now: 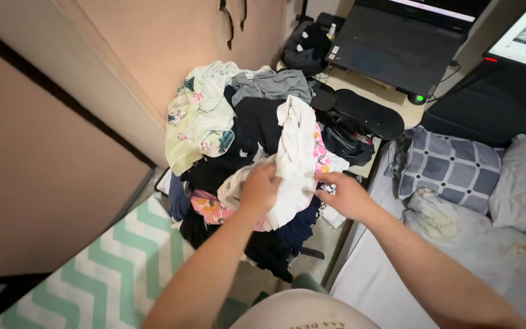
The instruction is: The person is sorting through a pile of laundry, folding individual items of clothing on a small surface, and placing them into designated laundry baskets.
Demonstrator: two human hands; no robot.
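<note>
A tall heap of clothes rises in the middle, with a pale green floral piece, a grey top, dark garments and pink floral fabric. Down its front hangs a white garment. My left hand grips the lower left part of that white garment. Fingers of my right hand pinch its lower right edge. Both forearms reach in from the bottom of the view.
A beige wall with a dark stripe stands on the left. A green and white zigzag rug covers the floor. Behind the heap is a desk with a laptop, and on the right a bed with a checked pillow.
</note>
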